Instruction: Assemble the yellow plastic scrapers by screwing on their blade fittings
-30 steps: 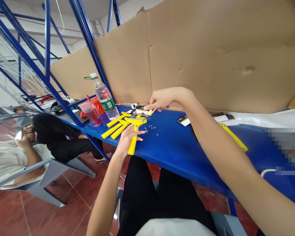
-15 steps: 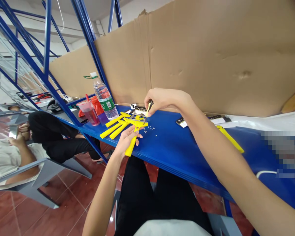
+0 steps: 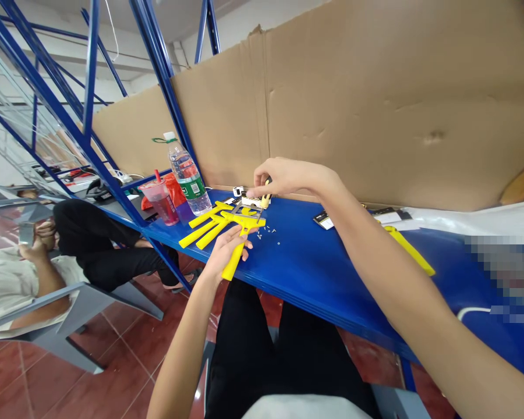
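My left hand point(image 3: 227, 251) is closed around the handle of a yellow T-shaped scraper point(image 3: 233, 265), its wide head turned away from me over the table. Above the right end of that head, my right hand point(image 3: 276, 176) grips a small screwdriver point(image 3: 266, 199) with a yellow and black handle. Its shaft points down at the head; whether the tip sits in a screw is too small to tell. More yellow scrapers point(image 3: 196, 236) lie side by side just left of my left hand. Several tiny screws point(image 3: 260, 235) are scattered on the blue table point(image 3: 301, 262) to the right of the head.
A water bottle point(image 3: 189, 185) and a pink cup with a straw point(image 3: 160, 203) stand at the left. Black-and-white packets point(image 3: 323, 219) lie at the back, a yellow piece point(image 3: 413, 251) under my right forearm. Cardboard point(image 3: 353, 110) walls the back. A seated person point(image 3: 35, 250) holds a phone.
The fingers of my right hand have shifted on the screwdriver, some now stretching to the left, and its handle has turned a little. My left hand keeps the scraper in place.
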The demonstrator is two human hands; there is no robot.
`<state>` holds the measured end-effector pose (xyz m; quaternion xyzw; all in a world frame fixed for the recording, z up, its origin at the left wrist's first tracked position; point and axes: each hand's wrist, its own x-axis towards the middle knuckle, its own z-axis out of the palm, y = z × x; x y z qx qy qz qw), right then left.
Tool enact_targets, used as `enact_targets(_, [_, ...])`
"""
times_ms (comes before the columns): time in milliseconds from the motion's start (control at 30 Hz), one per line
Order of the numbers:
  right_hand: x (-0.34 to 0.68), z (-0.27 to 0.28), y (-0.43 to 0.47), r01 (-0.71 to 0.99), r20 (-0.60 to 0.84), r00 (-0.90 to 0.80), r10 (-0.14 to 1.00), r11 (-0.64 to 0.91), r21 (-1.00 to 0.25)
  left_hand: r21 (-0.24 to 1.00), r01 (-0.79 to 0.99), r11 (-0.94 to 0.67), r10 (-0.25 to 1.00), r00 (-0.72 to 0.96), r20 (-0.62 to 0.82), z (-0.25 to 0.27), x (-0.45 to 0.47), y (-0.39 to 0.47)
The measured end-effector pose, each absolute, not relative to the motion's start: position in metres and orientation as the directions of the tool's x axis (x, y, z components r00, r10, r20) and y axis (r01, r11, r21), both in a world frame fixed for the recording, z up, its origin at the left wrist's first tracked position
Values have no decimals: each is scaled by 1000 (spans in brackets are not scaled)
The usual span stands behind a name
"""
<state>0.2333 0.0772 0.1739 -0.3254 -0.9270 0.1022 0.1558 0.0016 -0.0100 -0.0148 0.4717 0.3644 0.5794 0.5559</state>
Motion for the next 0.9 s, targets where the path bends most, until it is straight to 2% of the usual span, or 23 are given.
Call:
enact_targets(100, [232,175,73,615,223,-708,670,740,-270,944,-308,-117,988,63,143,-16,1,-9])
enact_targets(267, [234,179,72,463,209,-815,540,825,-324,952,-286,-113,989,63,136,-16,0,-9])
enact_targets(333, [234,179,73,500,190,-802,567,810,-305,952,-281,-123,988,60,145,-17,0,-8])
enact_targets(467, [232,177,73,646,180,-695,696,715,-268,952,-275,-137,987,44,155,-18,0,-6])
enact_targets(633, [235,179,71,584,185,-755,629,774,-245,956,-269,-114,989,63,135,-14,0,-8])
enact_targets(733, [235,178,71,652,203,-700,685,729,-208,959,-272,-85,993,60,105,-11,1,-10])
enact_targets(800, [233,177,74,670,184,-678,712,701,-245,960,-273,-68,996,41,83,-10,2,-10])
enact_targets(900, [231,174,76,585,183,-743,643,758,-289,961,-265,-73,996,30,84,-10,3,-11])
